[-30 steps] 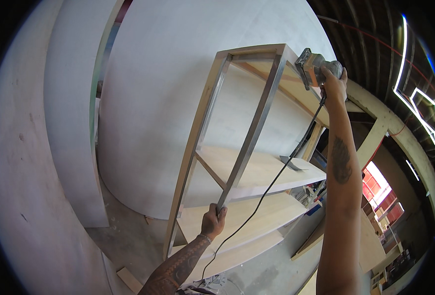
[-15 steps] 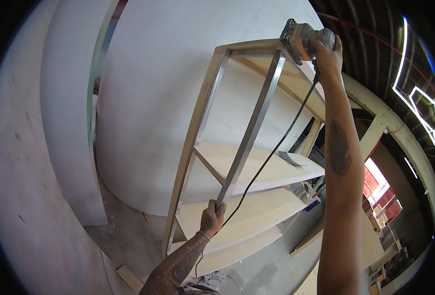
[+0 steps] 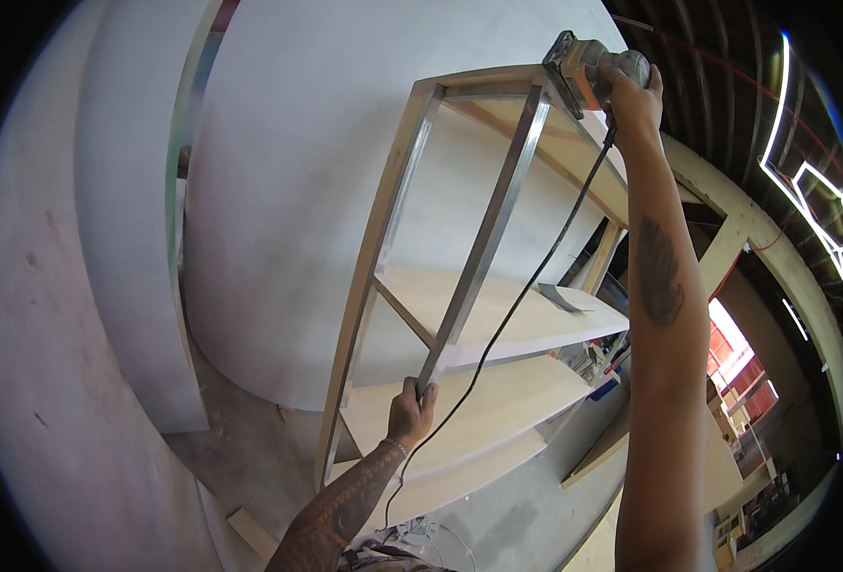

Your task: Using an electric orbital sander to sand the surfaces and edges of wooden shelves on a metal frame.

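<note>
A tall wooden shelf unit [image 3: 368, 286] stands tilted in the wide view, its front post [image 3: 486, 238] grey and shiny along the edge. Low on that post, my left hand [image 3: 411, 412] is wrapped around the wood. At the upper right my right hand [image 3: 635, 99] grips an orange and grey power sander [image 3: 588, 71] from behind. The sander's pad is against the top front corner of the unit. From the tool a black cord [image 3: 520, 297] runs down past my left wrist to the floor.
A sheet of sandpaper [image 3: 563, 298] lies on the middle shelf. A large curved white panel [image 3: 278, 210] stands behind the unit, and pale panels [image 3: 135, 229] rise at left. A wood offcut [image 3: 252, 531] rests on the grey floor near my left forearm. Lumber and cabinets [image 3: 731, 448] stand at right.
The shelf unit and the sander appear slightly higher in the picture. Both hands keep their holds, and the sander stays at the top corner. The cord has shifted a little near my left wrist.
</note>
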### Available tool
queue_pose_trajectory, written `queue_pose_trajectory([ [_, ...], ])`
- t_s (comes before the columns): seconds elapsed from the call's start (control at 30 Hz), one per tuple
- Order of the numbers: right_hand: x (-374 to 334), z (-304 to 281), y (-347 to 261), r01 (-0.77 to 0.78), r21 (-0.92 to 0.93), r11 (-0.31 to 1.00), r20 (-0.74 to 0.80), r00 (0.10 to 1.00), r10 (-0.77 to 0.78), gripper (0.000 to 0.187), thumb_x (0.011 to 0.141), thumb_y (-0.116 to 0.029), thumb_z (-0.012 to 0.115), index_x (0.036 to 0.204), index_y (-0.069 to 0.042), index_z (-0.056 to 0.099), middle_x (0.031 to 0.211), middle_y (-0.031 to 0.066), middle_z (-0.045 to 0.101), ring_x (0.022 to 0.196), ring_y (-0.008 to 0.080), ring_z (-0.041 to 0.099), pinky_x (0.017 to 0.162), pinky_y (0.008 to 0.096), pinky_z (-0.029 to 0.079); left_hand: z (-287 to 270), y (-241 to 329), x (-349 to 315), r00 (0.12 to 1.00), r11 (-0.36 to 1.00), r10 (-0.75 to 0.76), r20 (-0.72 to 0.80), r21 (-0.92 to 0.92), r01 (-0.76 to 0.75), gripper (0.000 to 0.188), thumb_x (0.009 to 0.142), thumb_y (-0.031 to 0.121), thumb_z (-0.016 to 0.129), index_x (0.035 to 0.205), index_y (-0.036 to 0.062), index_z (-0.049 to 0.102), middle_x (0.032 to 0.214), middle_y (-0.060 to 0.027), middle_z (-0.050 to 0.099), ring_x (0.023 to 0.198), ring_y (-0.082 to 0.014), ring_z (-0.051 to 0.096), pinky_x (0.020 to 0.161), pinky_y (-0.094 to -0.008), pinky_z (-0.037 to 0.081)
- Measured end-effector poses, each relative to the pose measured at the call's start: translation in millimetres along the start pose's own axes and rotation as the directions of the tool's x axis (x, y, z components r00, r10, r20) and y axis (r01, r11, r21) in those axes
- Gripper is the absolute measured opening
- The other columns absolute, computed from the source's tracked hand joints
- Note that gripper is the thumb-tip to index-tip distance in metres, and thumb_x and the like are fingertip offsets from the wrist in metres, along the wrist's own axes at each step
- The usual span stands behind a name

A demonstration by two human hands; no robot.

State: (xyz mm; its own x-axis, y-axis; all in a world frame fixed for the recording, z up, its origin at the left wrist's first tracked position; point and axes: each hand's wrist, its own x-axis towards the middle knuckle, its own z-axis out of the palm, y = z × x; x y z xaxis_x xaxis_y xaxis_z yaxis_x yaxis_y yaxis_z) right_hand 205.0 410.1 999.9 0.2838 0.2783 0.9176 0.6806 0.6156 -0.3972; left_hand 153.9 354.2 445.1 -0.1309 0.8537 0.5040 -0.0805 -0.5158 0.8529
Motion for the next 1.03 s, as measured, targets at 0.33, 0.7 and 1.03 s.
queue_pose_trajectory([
  [0.33,-14.5,-7.9,-5.0,-0.018,-0.08,0.997,0.098,0.995,0.025,0.098,0.078,-0.026,0.082,0.157,-0.011,0.027,0.106,0.0137,0.065,0.066,0.0141,0.058,0.057,0.028,0.049,-4.5,3.6,1.8,0.999,0.999,-0.03,0.031,0.046,0.029,0.033,0.1,0.032,0.059,0.094,0.0004,0.05,0.066,-0.0211,0.06,0.064,-0.0435,0.064,0.053,-0.046,0.048],
  [0.7,14.2,-27.5,45.7,-0.144,-0.052,0.988,-0.069,0.988,0.141,0.099,0.079,-0.02,0.081,0.157,-0.006,0.023,0.123,0.0166,0.06,0.091,0.02,0.066,0.068,0.0307,0.053,-0.6,5.6,1.3,0.998,0.998,-0.05,0.033,0.046,0.048,0.039,0.101,0.039,0.057,0.095,0.0009,0.05,0.066,-0.0183,0.061,0.062,-0.04,0.065,0.054,-0.0449,0.048],
  [1.03,9.3,-20.8,42.2,-0.125,0.026,0.992,-0.028,0.992,0.126,0.099,0.079,-0.024,0.08,0.159,-0.01,0.022,0.125,0.0233,0.062,0.092,0.0235,0.069,0.073,0.0324,0.056,-2.7,-1.7,0.7,0.998,0.996,-0.051,0.039,0.072,0.048,0.033,0.099,0.033,0.061,0.098,0.0018,0.05,0.067,-0.0165,0.063,0.063,-0.0384,0.067,0.054,-0.0447,0.05],
])
